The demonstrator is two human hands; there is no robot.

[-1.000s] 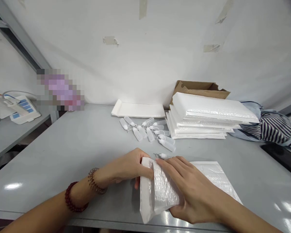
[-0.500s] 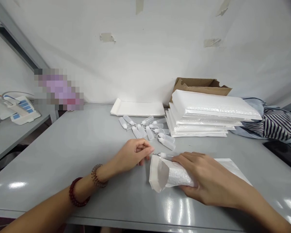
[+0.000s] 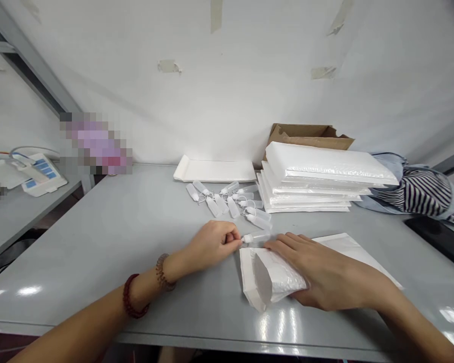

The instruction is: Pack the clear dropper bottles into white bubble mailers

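Note:
My left hand [image 3: 217,244] is closed, thumb and finger pinched at the tip of a small clear squeeze bottle [image 3: 258,237] that lies near the table's middle. My right hand [image 3: 321,272] grips a white bubble mailer [image 3: 287,275] from above, squeezing its sides so that its mouth gapes toward the left. The mailer's far end [image 3: 348,244] rests on the table behind the right hand. The bottle lies just beyond the mailer's mouth, its base close to my right fingertips. Several similar bottles [image 3: 232,206] with thin looped caps lie in a loose cluster farther back.
A stack of white bubble mailers [image 3: 318,176] stands at the back right before a cardboard box [image 3: 310,132]. One flat mailer [image 3: 219,170] lies by the wall. Striped cloth [image 3: 426,194] and a dark phone-like object [image 3: 442,242] are at the right. The grey tabletop [image 3: 109,222] extends left.
My left hand has moved slightly right and its fingers have closed on the bottle's tip. The bottle shows more fully. The mailer's mouth has turned and shifted a little toward me.

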